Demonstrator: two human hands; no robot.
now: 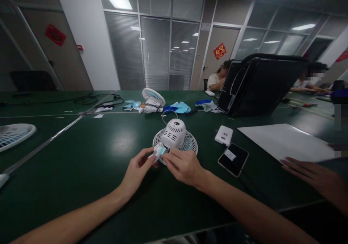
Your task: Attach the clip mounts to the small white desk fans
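A small white fan lies face down on the dark green table, its round motor housing pointing up and its grille flat on the surface. My left hand pinches a small white and light-blue part at the fan's near edge. My right hand is closed on the same part from the right side, fingers curled over it. Both forearms reach in from the bottom of the view.
A white power bank and a black phone lie right of the fan. Another person's hand rests by a white sheet. A second fan, blue blades, cables and a black case sit farther back. A fan grille lies left.
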